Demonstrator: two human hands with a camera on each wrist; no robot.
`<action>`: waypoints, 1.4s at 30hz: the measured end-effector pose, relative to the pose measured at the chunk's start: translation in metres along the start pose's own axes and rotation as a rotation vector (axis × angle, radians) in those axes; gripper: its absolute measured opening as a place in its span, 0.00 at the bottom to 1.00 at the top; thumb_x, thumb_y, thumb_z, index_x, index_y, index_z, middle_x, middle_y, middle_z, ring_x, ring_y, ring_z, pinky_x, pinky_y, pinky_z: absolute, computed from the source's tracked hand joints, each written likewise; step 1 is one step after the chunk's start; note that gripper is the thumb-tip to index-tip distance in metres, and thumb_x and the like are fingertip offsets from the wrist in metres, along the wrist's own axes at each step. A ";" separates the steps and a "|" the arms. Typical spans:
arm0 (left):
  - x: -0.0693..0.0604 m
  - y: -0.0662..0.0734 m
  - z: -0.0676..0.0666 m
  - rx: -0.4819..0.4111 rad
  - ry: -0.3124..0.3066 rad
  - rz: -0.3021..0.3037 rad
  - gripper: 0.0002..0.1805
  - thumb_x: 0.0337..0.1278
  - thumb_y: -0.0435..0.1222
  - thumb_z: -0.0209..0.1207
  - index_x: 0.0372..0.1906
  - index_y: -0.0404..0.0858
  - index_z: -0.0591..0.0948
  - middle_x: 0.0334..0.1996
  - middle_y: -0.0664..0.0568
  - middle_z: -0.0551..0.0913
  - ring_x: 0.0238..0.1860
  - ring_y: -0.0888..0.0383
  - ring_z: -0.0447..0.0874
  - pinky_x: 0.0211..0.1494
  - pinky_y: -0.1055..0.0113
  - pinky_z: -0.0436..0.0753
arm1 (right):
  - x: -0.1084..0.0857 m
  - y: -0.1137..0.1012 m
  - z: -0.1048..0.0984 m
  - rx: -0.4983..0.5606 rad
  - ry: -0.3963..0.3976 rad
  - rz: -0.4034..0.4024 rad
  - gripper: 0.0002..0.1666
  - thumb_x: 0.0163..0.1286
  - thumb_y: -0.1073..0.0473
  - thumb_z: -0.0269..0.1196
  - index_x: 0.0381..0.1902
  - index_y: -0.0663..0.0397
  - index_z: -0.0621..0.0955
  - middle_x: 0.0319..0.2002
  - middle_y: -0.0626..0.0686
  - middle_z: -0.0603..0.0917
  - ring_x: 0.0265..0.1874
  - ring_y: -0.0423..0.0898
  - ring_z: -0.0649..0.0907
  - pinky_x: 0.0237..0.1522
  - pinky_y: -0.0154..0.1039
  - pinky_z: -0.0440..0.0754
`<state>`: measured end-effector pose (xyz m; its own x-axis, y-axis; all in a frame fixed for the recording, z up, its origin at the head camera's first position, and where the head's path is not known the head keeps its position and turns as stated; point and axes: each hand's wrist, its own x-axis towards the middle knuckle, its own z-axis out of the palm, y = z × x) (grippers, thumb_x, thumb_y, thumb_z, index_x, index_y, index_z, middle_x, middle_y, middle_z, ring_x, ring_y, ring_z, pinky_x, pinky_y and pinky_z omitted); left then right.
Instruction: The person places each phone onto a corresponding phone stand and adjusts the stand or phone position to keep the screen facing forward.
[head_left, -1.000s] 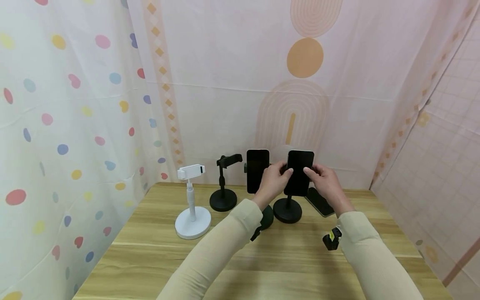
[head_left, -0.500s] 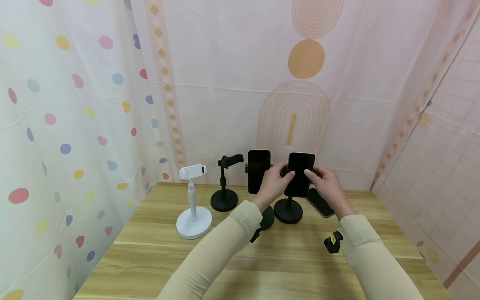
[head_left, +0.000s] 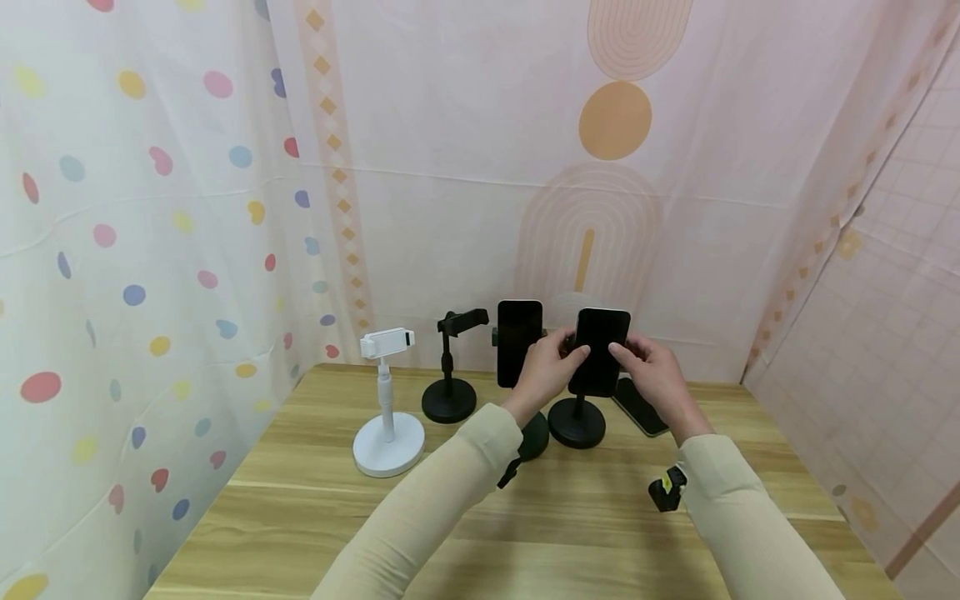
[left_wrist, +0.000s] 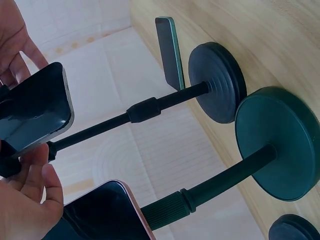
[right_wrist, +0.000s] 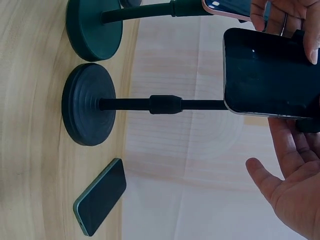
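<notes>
Phone (head_left: 600, 360) right of centre in the head frame, dark screen toward the camera, long axis near vertical with the top tipped a hair to the right. Left hand (head_left: 547, 367) curled round the left edge, right hand (head_left: 662, 379) round the right one, so basically holding it from both sides. Sitting between the clamp ends (right_wrist: 307, 126) of a black stand (head_left: 576, 423), can't tell how tight. Just left, pink-edged phone (head_left: 519, 343) upright in the clamp of a green stand (head_left: 534, 437). Green-edged phone (head_left: 639, 406) flat on the wood table (head_left: 570, 517), slanting toward lower right. Yellow patch (head_left: 666, 481) by the right sleeve (head_left: 750, 517), any lettering too small to read
</notes>
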<state>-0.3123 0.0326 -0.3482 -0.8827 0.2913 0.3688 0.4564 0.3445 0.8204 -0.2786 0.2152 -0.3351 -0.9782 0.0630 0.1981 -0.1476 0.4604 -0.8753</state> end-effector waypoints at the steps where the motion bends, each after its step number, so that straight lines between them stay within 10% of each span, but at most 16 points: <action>1: 0.000 0.000 0.000 0.001 -0.001 -0.002 0.19 0.72 0.43 0.57 0.62 0.42 0.78 0.46 0.52 0.85 0.43 0.60 0.82 0.47 0.63 0.82 | 0.000 0.000 0.000 0.003 0.001 0.000 0.30 0.77 0.46 0.55 0.63 0.65 0.75 0.54 0.66 0.81 0.56 0.60 0.80 0.61 0.54 0.72; 42: -0.016 -0.025 0.007 0.030 -0.052 -0.092 0.26 0.71 0.48 0.58 0.66 0.38 0.75 0.54 0.44 0.84 0.52 0.52 0.84 0.52 0.56 0.82 | -0.014 0.032 0.011 0.023 -0.005 0.090 0.36 0.75 0.39 0.55 0.65 0.63 0.73 0.59 0.65 0.78 0.57 0.59 0.80 0.64 0.58 0.68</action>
<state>-0.3085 0.0254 -0.3775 -0.9144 0.3026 0.2688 0.3774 0.3979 0.8362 -0.2717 0.2189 -0.3706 -0.9883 0.0986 0.1162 -0.0626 0.4330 -0.8992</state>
